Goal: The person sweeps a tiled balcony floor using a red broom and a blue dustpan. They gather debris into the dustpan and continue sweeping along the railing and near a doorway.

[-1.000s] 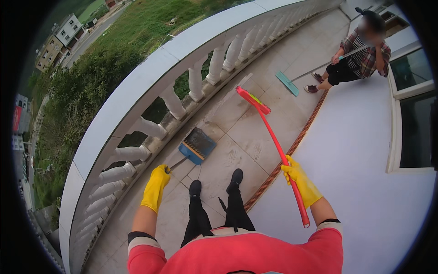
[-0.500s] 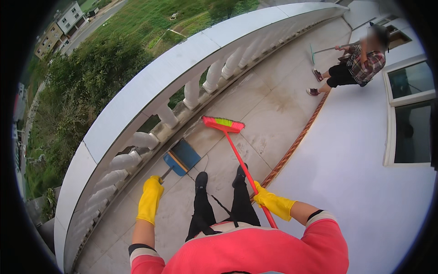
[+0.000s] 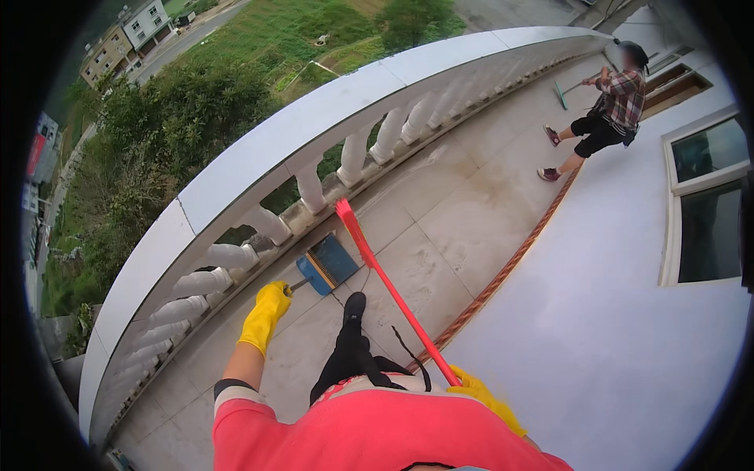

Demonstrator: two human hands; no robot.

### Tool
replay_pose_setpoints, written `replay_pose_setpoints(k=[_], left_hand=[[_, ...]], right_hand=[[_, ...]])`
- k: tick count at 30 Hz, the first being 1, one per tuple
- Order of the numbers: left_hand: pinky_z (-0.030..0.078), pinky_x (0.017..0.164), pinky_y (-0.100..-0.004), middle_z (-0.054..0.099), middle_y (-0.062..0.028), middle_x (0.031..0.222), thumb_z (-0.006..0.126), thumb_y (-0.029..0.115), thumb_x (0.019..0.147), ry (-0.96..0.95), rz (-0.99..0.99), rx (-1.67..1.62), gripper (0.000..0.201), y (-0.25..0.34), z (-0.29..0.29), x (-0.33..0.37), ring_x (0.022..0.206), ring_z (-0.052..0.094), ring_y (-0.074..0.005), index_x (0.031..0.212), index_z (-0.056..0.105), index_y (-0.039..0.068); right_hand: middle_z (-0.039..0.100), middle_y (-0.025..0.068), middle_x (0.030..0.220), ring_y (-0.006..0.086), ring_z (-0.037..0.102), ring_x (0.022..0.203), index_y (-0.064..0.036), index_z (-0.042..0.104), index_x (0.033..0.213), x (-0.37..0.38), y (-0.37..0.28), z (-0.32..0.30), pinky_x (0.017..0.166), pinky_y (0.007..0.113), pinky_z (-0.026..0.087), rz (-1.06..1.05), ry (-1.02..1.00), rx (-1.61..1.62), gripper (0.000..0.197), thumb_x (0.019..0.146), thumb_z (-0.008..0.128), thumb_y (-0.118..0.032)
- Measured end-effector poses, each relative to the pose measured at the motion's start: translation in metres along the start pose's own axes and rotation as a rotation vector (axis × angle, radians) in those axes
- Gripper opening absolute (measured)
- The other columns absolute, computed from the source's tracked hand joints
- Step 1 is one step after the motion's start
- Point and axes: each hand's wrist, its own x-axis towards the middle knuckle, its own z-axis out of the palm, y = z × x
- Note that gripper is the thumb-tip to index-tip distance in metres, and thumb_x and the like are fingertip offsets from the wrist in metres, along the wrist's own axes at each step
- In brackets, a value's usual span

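My left hand (image 3: 269, 311), in a yellow rubber glove, is closed round the handle of a blue dustpan (image 3: 339, 262). The pan has a comb-like yellowish strip near its handle and sits low by the balcony floor, close to the balusters. A red broom (image 3: 397, 303) slants across in front of me, its head up near the foot of the balustrade. My right hand (image 3: 483, 396), gloved in yellow too, grips the broom's stick low by my right side. Part of that hand is hidden behind my red top.
A white balustrade (image 3: 294, 118) curves along the left, with greenery beyond. Tiled floor (image 3: 440, 224) runs ahead to a person (image 3: 609, 110) holding a green-headed long-handled tool (image 3: 561, 96). On the right stands a white wall (image 3: 565, 306) with a window (image 3: 709, 196) and reddish skirting.
The broom head has swung left toward the balusters and turned edge-on. My right hand has drawn back lower. The dustpan shows further right and higher. The other person stands further off.
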Motion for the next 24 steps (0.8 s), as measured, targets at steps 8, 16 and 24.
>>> replay_pose_setpoints(k=[8, 16, 24], left_hand=[[0.048, 0.056, -0.0246, 0.068, -0.0036, 0.088, 0.066, -0.002, 0.075, -0.046, 0.071, -0.846, 0.030, 0.051, -0.074, -0.123, 0.066, 0.060, -0.0128, 0.105, 0.067, 0.002], [0.050, 0.046, -0.0213, 0.068, -0.0187, 0.111, 0.064, 0.005, 0.083, 0.146, 0.374, -1.259, 0.026, 0.091, -0.174, -0.249, 0.056, 0.060, -0.0129, 0.107, 0.066, -0.004], [0.039, 0.047, -0.0204, 0.058, -0.0059, 0.088, 0.059, 0.016, 0.096, 0.155, 0.479, -1.972, 0.027, -0.001, -0.192, -0.252, 0.059, 0.049, -0.0071, 0.118, 0.059, 0.002]], right_hand=[[0.051, 0.0040, 0.062, 0.0156, 0.048, 0.044, -0.0237, 0.025, 0.153, -0.031, 0.078, -0.015, 0.041, 0.035, 0.043, -0.014, 0.358, 0.023, 0.079, 0.087, 0.062, -0.002], [0.050, 0.0075, 0.062, 0.0207, 0.051, 0.046, -0.0248, 0.028, 0.149, 0.020, 0.196, -0.054, 0.040, 0.040, 0.044, 0.044, 0.462, -0.051, 0.078, 0.083, 0.061, 0.002], [0.054, 0.0084, 0.066, 0.0207, 0.054, 0.050, -0.0106, 0.046, 0.123, 0.027, 0.193, -0.037, 0.044, 0.039, 0.044, -0.081, 0.389, -0.195, 0.047, 0.081, 0.061, 0.005]])
